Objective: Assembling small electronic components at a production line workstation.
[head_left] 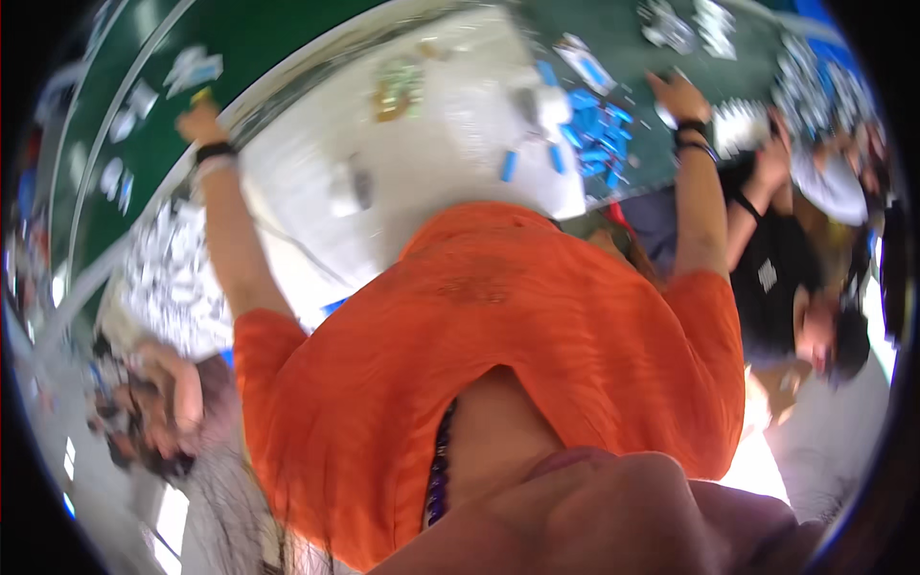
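Note:
My left hand [201, 125] reaches out over the green belt at the far left, its fingers closed around a small yellow piece [201, 96]. Blur hides what kind of piece it is. On the right, my right hand [680, 99] is stretched over the dark green table, just beyond a heap of small blue cylindrical pieces [596, 134]. Its fingers are smeared, and whether they hold anything cannot be made out. A white packet with a blue part [585, 63] lies left of that hand. Two loose blue pieces, one of them a blue cylinder [509, 166], rest on the white work surface [431, 163].
White parts [192, 72] lie on the green belt [259, 38]. A large pile of white pieces [172, 273] stands by my left arm. Clear bagged items [666, 27] and a white tray [740, 126] are at the right. A co-worker in black [776, 249] sits close by there.

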The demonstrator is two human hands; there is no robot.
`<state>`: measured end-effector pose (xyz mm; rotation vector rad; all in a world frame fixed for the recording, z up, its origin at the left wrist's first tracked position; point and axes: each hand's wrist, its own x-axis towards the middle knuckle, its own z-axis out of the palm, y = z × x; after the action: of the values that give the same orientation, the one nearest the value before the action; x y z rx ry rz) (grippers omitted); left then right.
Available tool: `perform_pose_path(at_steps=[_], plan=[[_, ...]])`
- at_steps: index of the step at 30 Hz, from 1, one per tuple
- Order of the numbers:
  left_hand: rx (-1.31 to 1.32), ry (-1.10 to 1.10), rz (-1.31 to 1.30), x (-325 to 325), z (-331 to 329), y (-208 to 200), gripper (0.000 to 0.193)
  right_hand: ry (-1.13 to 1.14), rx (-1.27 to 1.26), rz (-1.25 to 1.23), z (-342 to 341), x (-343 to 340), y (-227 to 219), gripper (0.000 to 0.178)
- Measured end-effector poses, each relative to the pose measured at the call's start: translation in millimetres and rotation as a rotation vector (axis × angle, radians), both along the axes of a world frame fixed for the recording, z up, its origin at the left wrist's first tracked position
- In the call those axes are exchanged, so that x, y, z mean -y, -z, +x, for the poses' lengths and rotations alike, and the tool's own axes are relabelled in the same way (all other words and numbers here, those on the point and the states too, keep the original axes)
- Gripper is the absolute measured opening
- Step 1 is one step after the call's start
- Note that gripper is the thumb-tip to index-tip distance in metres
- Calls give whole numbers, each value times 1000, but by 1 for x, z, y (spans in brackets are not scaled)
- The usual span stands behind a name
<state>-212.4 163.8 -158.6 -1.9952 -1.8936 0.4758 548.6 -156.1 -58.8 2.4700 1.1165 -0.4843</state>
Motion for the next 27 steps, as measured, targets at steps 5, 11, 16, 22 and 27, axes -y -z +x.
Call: perform_pose_path(at_steps=[5,11,16,22,27], plan=[[1052,29,503,67,122,4,39,-803,188,135,152,93,100,24],[1514,18,182,199,173,-76,27,488,-597,932,62,71,38,30],[1893,80,-316,229,220,-115,36,540,-960,1112,-3,76,-38,34],[1636,738,-207,269,307,-179,50,107,-1278,785,-164,49,-126,27],[1570,857,-553,290,318,-186,48,-194,-1447,568,-231,43,-156,26]])
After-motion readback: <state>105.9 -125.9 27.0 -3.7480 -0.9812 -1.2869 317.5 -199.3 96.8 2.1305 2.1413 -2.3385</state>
